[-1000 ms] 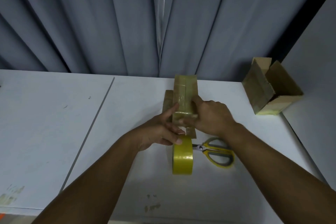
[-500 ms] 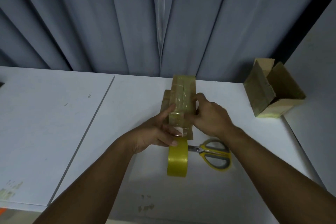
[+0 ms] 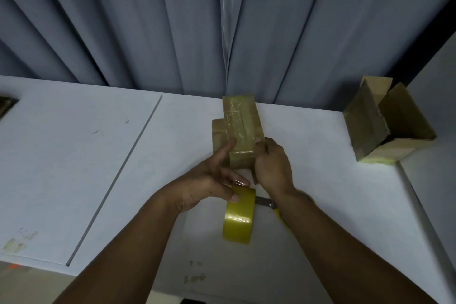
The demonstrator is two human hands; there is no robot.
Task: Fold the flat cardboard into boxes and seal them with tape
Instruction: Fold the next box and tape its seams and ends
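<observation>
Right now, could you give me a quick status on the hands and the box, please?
Left hand pressing box side. Right hand gripping its near end. Roll upright just nearer; nothing blocking.

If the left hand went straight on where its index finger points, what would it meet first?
The taped cardboard box: the left hand's index finger lies against its left side, so it would likely press straight in.

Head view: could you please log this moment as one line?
step: sealing taped box | left hand: index finger presses box side | right hand: grips box near end | tape roll: upright on table
</observation>
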